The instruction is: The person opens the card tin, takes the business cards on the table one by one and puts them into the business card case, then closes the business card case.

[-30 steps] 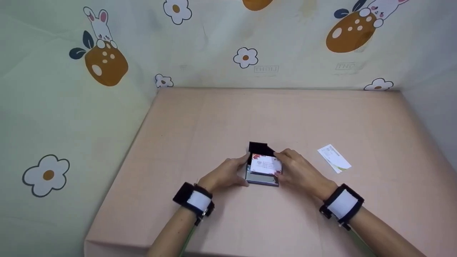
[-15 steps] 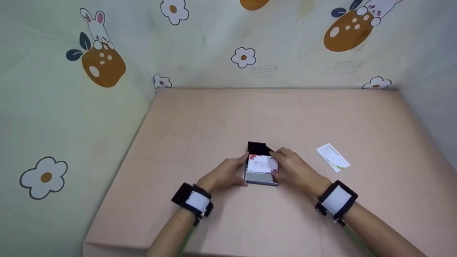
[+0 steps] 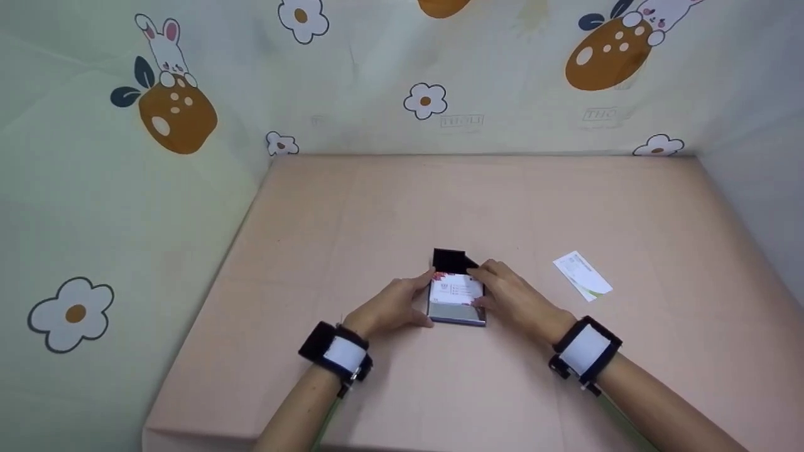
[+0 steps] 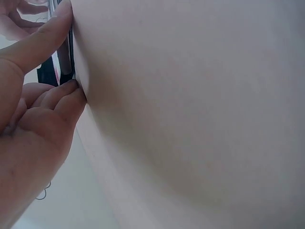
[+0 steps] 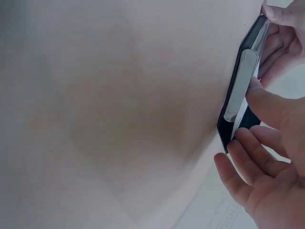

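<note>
A black and silver card case lies on the pink table with its black lid flipped open at the far end. A white business card with red flowers sits in the case's mouth. My left hand grips the case's left edge between thumb and fingers. My right hand pinches the card's right side, forefinger near the lid. The right wrist view shows the case edge-on, with my thumb on it. In the left wrist view my left fingers touch the case's edge.
A second white card with a green corner lies flat on the table to the right of my hands. Cloth walls printed with flowers and rabbits close in the table at the back and left. The table's front edge is near my forearms.
The flowered card has slid left and squared up over the case. My right hand has moved left with it. My left hand has kept its hold.
</note>
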`<state>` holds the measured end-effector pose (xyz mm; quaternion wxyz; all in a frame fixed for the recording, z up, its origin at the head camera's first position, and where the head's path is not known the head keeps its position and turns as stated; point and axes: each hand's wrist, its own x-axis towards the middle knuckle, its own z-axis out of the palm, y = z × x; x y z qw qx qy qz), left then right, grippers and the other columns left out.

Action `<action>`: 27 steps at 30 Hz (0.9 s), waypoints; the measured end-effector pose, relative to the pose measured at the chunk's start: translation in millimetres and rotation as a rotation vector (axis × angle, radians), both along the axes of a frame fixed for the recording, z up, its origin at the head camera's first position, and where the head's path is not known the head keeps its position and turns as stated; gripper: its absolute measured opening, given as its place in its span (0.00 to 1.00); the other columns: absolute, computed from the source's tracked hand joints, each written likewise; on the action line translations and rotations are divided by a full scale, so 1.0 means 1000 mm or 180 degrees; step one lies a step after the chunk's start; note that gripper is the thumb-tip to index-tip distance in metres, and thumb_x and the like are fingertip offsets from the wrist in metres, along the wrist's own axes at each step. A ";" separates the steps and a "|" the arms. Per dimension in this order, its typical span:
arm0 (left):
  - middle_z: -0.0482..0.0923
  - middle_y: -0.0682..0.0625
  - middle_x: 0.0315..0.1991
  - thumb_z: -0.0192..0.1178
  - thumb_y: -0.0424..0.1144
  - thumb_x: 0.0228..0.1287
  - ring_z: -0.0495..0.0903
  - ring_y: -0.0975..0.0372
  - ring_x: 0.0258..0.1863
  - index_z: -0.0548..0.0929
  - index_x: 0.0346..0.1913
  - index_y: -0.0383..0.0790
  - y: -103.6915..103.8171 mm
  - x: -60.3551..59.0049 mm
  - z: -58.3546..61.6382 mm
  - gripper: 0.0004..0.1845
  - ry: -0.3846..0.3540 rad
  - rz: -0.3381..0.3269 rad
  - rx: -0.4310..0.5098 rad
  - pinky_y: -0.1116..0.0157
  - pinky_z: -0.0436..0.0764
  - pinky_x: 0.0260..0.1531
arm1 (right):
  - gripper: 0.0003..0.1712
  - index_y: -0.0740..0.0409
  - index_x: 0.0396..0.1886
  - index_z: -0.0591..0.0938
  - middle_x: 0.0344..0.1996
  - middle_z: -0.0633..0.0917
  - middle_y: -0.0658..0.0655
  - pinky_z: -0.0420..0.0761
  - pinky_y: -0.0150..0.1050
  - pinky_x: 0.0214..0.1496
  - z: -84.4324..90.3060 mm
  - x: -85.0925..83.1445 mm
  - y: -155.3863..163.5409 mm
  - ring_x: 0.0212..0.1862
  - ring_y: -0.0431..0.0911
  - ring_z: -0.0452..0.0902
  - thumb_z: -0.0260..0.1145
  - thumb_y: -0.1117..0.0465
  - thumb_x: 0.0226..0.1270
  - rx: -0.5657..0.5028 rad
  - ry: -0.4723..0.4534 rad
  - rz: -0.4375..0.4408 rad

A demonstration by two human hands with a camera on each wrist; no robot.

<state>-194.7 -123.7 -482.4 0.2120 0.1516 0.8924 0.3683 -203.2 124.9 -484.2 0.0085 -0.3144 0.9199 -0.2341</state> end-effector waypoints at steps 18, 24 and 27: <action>0.59 0.42 0.77 0.74 0.34 0.56 0.61 0.53 0.77 0.55 0.79 0.41 -0.005 -0.002 -0.001 0.51 0.0144 -0.0206 0.0060 0.57 0.63 0.77 | 0.32 0.64 0.64 0.79 0.63 0.80 0.64 0.80 0.51 0.62 -0.002 0.011 0.000 0.62 0.55 0.76 0.69 0.50 0.67 0.0289 0.0357 0.0384; 0.58 0.42 0.77 0.74 0.33 0.55 0.61 0.52 0.76 0.55 0.79 0.39 -0.006 -0.003 -0.001 0.51 0.0214 -0.0259 0.0153 0.57 0.63 0.77 | 0.34 0.65 0.64 0.78 0.62 0.81 0.64 0.80 0.50 0.61 -0.002 0.019 -0.002 0.61 0.55 0.76 0.70 0.48 0.65 0.0389 0.0406 0.0414; 0.58 0.42 0.77 0.74 0.33 0.55 0.61 0.52 0.76 0.55 0.79 0.39 -0.006 -0.003 -0.002 0.51 0.0215 -0.0246 0.0144 0.57 0.63 0.76 | 0.34 0.66 0.63 0.79 0.61 0.82 0.64 0.80 0.50 0.60 -0.003 0.023 -0.003 0.59 0.55 0.77 0.70 0.47 0.64 0.0378 0.0424 0.0443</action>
